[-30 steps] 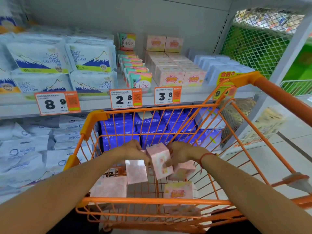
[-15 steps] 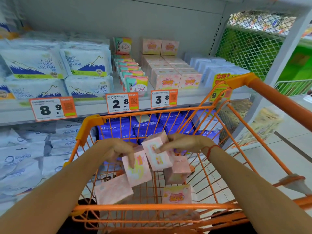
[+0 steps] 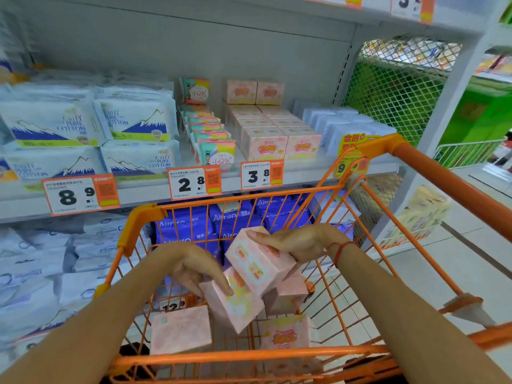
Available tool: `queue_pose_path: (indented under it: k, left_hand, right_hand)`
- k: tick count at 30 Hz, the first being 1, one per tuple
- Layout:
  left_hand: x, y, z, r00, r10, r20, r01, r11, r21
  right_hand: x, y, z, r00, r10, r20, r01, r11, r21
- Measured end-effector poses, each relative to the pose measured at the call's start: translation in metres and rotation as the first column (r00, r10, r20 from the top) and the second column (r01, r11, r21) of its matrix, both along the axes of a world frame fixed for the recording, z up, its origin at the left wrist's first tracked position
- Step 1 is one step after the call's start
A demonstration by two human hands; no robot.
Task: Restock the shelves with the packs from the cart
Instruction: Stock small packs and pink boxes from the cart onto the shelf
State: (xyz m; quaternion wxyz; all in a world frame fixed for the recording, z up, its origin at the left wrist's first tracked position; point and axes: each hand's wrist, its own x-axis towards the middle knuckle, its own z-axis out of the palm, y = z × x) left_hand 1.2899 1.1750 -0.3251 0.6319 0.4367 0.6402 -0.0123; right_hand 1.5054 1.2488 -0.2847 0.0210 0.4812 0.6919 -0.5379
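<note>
Both my hands are inside the orange wire cart point(image 3: 277, 196). My right hand point(image 3: 299, 243) grips a pale pink pack point(image 3: 256, 263), lifted and tilted, with thumb on top and fingers under it. My left hand point(image 3: 194, 268) holds a second pink pack point(image 3: 235, 303) just below and left of it, fingers over its top edge. More pink packs lie in the cart: a flat one point(image 3: 181, 329) at the left, one point(image 3: 285, 335) at the front right, and one point(image 3: 288, 296) partly hidden under the lifted pack. Matching pink boxes point(image 3: 279, 142) stand on the shelf above the 3.8 price tag point(image 3: 261, 174).
The shelf row holds white cotton packs point(image 3: 83, 134) at left, teal-pink packs point(image 3: 213, 134) in the middle, pale blue packs point(image 3: 340, 123) at right. Blue packs point(image 3: 230, 217) fill the lower shelf behind the cart. The cart handle point(image 3: 448, 184) runs along the right. A mesh end panel point(image 3: 393, 87) closes the shelf.
Both hands have risen with their pink packs from the cart floor, and the packs have tilted. My view has tipped upward, showing more of the shelf.
</note>
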Motion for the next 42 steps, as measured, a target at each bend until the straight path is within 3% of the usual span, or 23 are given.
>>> queue_pose_path:
  k: [3,7,10,12,15,17,19,21,22,26,31,36,39,42]
  left_hand:
    - [0.001,-0.003,0.010,0.999,0.021,0.027,-0.022,0.999,0.024]
    - [0.001,-0.008,0.038,0.987,-0.003,0.160,-0.008,0.998,0.068]
    - [-0.013,-0.015,0.067,0.969,0.012,0.248,-0.057,0.983,0.174]
    - [-0.025,-0.019,0.083,0.929,0.115,0.352,-0.208,0.949,0.238]
    - [-0.032,-0.023,0.097,0.782,0.313,0.539,-0.508,0.821,0.261]
    - [-0.028,-0.020,0.101,0.647,0.408,0.644,-0.666,0.714,0.216]
    - [-0.025,-0.015,0.102,0.461,0.475,0.750,-0.772,0.632,0.074]
    - [-0.021,-0.011,0.102,0.314,0.495,0.810,-0.790,0.610,-0.066]
    - [-0.019,-0.011,0.101,0.310,0.490,0.815,-0.783,0.618,-0.074]
    - [-0.005,-0.010,0.098,0.558,0.498,0.664,-0.763,0.623,0.174]
    - [0.013,-0.004,0.100,0.562,0.497,0.661,-0.818,0.450,0.357]
    - [0.015,-0.003,0.104,0.690,0.476,0.545,-0.723,0.448,0.525]
    - [0.008,-0.004,0.110,0.750,0.521,0.406,-0.647,0.453,0.613]
    - [-0.006,-0.007,0.112,0.733,0.485,0.476,-0.680,0.539,0.498]
  right_hand:
    - [-0.003,0.000,0.007,0.999,-0.045,-0.005,0.044,0.990,-0.134]
    - [-0.016,-0.010,0.034,0.997,0.066,-0.037,-0.070,0.991,-0.114]
    - [-0.018,-0.007,0.060,0.947,-0.040,-0.320,-0.003,0.991,-0.133]
    - [-0.012,0.006,0.063,0.871,-0.194,-0.451,0.145,0.979,-0.141]
    - [-0.010,0.009,0.078,0.710,-0.429,-0.558,0.302,0.902,-0.309]
    - [-0.013,0.009,0.077,0.644,-0.517,-0.564,0.300,0.849,-0.435]
    - [-0.017,0.008,0.075,0.626,-0.534,-0.568,0.263,0.831,-0.491]
    - [-0.019,0.007,0.071,0.596,-0.524,-0.608,0.191,0.828,-0.527]
    - [-0.020,0.008,0.069,0.573,-0.519,-0.634,0.154,0.828,-0.539]
    - [-0.020,0.002,0.071,0.530,-0.462,-0.711,0.162,0.878,-0.450]
    - [-0.022,-0.006,0.073,0.479,-0.456,-0.750,0.146,0.884,-0.445]
    - [-0.019,-0.004,0.070,0.478,-0.385,-0.790,0.148,0.921,-0.360]
    - [-0.019,-0.005,0.074,0.549,-0.278,-0.788,0.153,0.960,-0.233]
    - [-0.024,0.000,0.083,0.694,-0.169,-0.700,0.200,0.979,-0.038]
